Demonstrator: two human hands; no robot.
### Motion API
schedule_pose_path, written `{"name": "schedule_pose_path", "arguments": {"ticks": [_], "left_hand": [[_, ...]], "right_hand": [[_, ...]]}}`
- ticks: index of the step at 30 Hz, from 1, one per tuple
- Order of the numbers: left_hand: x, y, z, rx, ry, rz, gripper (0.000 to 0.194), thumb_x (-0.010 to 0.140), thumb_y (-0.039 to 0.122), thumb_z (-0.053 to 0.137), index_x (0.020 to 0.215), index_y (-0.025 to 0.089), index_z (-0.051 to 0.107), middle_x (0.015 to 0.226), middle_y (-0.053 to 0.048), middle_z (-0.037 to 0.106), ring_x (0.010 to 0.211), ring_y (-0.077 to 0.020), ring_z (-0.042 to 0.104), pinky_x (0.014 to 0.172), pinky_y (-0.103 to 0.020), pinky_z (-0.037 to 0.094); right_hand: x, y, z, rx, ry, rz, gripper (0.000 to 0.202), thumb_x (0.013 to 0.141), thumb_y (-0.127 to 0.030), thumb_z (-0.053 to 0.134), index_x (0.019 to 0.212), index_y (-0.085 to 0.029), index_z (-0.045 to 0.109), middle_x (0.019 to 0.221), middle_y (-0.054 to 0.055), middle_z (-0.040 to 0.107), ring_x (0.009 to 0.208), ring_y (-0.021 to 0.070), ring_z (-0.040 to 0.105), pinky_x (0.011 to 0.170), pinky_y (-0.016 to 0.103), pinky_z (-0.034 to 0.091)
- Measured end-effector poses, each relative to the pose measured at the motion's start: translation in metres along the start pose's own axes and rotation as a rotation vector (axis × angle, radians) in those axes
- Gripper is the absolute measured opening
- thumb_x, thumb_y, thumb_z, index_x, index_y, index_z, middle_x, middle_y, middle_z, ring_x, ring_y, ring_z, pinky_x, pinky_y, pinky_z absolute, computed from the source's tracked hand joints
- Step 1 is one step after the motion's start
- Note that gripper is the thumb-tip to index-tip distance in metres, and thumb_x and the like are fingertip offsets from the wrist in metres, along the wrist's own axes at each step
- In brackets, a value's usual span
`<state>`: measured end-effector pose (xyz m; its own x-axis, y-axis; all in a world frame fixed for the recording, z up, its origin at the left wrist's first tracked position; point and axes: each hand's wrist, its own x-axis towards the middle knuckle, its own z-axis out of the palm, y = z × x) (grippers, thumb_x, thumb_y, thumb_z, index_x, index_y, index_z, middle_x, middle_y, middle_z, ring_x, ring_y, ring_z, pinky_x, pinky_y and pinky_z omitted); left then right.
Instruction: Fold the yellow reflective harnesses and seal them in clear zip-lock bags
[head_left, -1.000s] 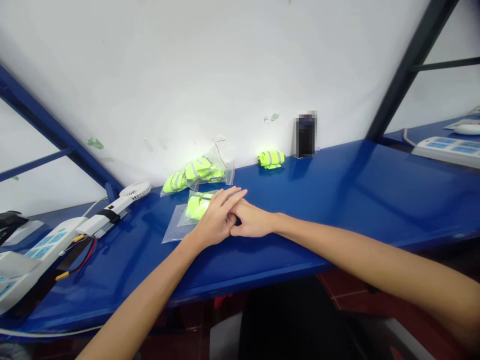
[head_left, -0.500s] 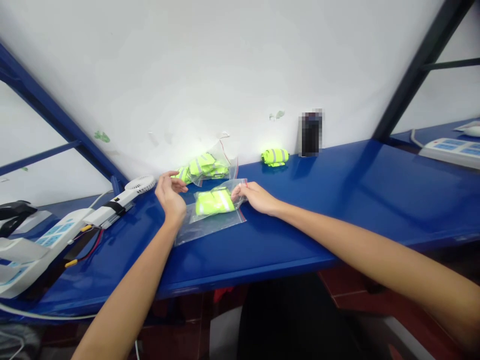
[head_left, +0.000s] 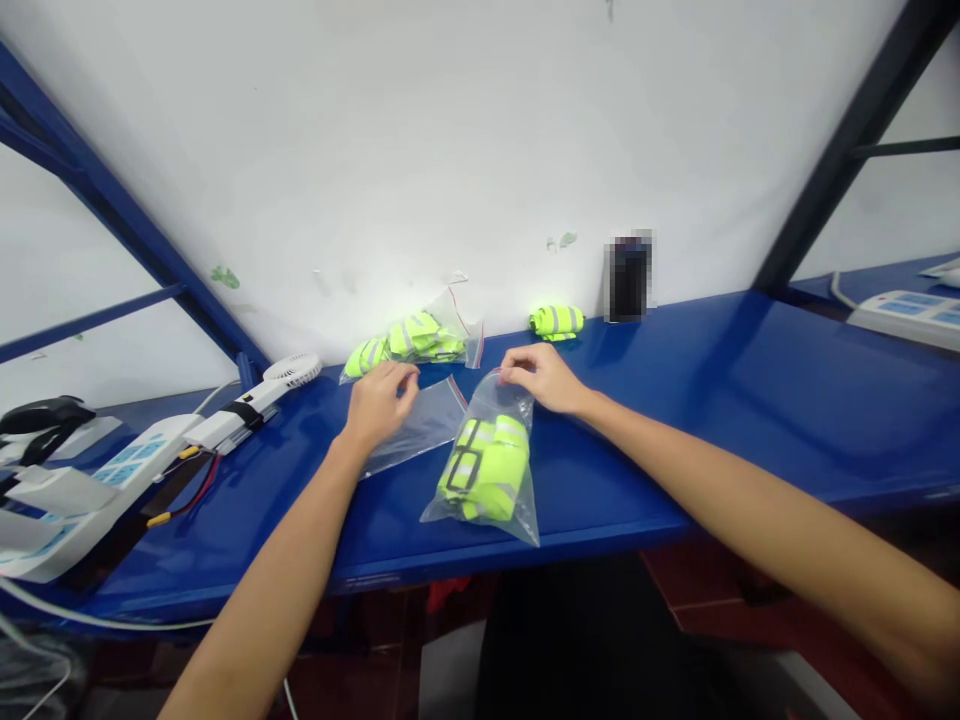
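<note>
My right hand (head_left: 546, 376) pinches the top corner of a clear zip bag (head_left: 504, 398). Folded inside is a neon-yellow reflective strap piece (head_left: 487, 468) with grey bands and a dark buckle; its exact kind is unclear. The filled bag hangs tilted towards the table's front edge. My left hand (head_left: 381, 402) is over the left end of an empty zip bag (head_left: 420, 425), thumb and forefinger slightly apart, with nothing visible between them. Behind that hand, more bagged yellow reflective pieces (head_left: 416, 338) lie against the wall.
One rolled yellow reflective piece (head_left: 556, 321) sits by the wall, beside a blurred dark upright object (head_left: 628, 280). At left are a white handheld fan (head_left: 291, 372), a power strip (head_left: 135, 470) and loose cables. The blue table (head_left: 600, 490) has its front edge close to me.
My right hand has lifted the filled bag off the empty one and swung it right and towards me. My left hand has moved right and its fingers have curled more.
</note>
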<state>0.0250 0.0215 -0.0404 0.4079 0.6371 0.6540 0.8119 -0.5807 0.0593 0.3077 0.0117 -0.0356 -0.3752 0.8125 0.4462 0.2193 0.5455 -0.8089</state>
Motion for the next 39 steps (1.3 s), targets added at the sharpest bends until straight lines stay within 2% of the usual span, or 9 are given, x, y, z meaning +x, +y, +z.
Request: {"name": "schedule_pose_path", "arguments": {"ticks": [6,11,16,20,22,25,29,36,39], "left_hand": [[0.003,0.056,0.003,-0.244,-0.256,0.141,0.035,0.097,0.037,0.044,0.123,0.020,0.061,0.111,-0.009,0.063,0.104,-0.0219,0.057,0.095,-0.036,0.044],[0.003,0.052,0.002,-0.208,-0.430,0.239,0.038,0.098,0.041,0.041,0.109,0.024,0.073,0.123,-0.011,0.056,0.115,-0.0254,0.051,0.102,-0.042,0.040],[0.003,0.049,0.004,-0.217,-0.529,0.230,0.041,0.099,0.042,0.036,0.108,0.026,0.073,0.116,-0.009,0.061,0.109,-0.0252,0.053,0.101,-0.045,0.039],[0.000,0.047,0.004,-0.329,-0.450,0.157,0.038,0.094,0.043,0.048,0.124,0.024,0.063,0.129,-0.010,0.054,0.121,-0.0267,0.048,0.108,-0.044,0.036],[-0.002,0.043,0.004,-0.394,-0.378,0.092,0.057,0.088,0.045,0.059,0.139,0.023,0.049,0.137,-0.012,0.048,0.127,-0.0278,0.044,0.109,-0.043,0.035],[-0.002,0.037,0.004,-0.437,-0.341,-0.032,0.052,0.085,0.048,0.062,0.128,0.020,0.058,0.123,-0.010,0.059,0.115,-0.0273,0.052,0.104,-0.043,0.039],[0.001,0.039,0.007,-0.547,-0.346,-0.155,0.032,0.091,0.045,0.050,0.083,0.018,0.066,0.089,-0.005,0.069,0.088,-0.0222,0.061,0.089,-0.037,0.045],[0.003,0.053,0.011,-0.552,-0.373,-0.114,0.030,0.091,0.041,0.052,0.085,0.017,0.068,0.085,-0.005,0.071,0.080,-0.0193,0.063,0.073,-0.029,0.046],[0.004,0.056,0.013,-0.552,-0.374,-0.119,0.034,0.094,0.042,0.047,0.086,0.016,0.069,0.084,-0.004,0.072,0.078,-0.0186,0.063,0.070,-0.028,0.045]], "right_hand": [[-0.002,-0.004,-0.005,-0.576,-0.156,0.062,0.022,0.087,-0.033,0.051,0.087,-0.018,0.068,0.081,0.003,0.070,0.071,0.0159,0.059,0.065,0.026,0.036],[-0.006,-0.010,0.004,-0.827,-0.363,0.201,0.027,0.086,-0.045,0.057,0.096,-0.022,0.066,0.091,0.007,0.070,0.075,0.0204,0.062,0.059,0.027,0.033],[-0.008,-0.011,0.008,-0.940,-0.395,0.260,0.035,0.090,-0.053,0.053,0.091,-0.021,0.065,0.089,0.010,0.070,0.076,0.0229,0.063,0.058,0.028,0.031],[-0.010,-0.012,0.006,-0.835,-0.372,0.040,0.025,0.096,-0.040,0.048,0.088,-0.020,0.062,0.081,0.007,0.067,0.071,0.0182,0.059,0.060,0.027,0.031],[-0.011,-0.013,0.006,-0.722,-0.317,-0.072,0.024,0.098,-0.034,0.044,0.087,-0.019,0.058,0.081,0.005,0.065,0.069,0.0159,0.055,0.061,0.026,0.031],[-0.010,-0.014,0.003,-0.545,-0.272,-0.145,0.023,0.098,-0.030,0.044,0.083,-0.017,0.056,0.075,0.003,0.060,0.064,0.0136,0.050,0.061,0.025,0.032],[-0.007,-0.012,-0.004,-0.233,-0.337,-0.055,0.017,0.088,-0.030,0.058,0.079,-0.015,0.059,0.069,0.001,0.060,0.062,0.0127,0.051,0.059,0.024,0.037],[-0.004,-0.005,-0.013,-0.279,-0.431,0.096,0.036,0.078,-0.022,0.066,0.112,-0.013,0.066,0.094,0.009,0.072,0.075,0.0171,0.064,0.065,0.026,0.046],[-0.004,-0.007,-0.010,-0.317,-0.446,0.076,0.033,0.079,-0.026,0.065,0.109,-0.014,0.071,0.096,0.008,0.073,0.079,0.0177,0.064,0.068,0.026,0.046]]}}
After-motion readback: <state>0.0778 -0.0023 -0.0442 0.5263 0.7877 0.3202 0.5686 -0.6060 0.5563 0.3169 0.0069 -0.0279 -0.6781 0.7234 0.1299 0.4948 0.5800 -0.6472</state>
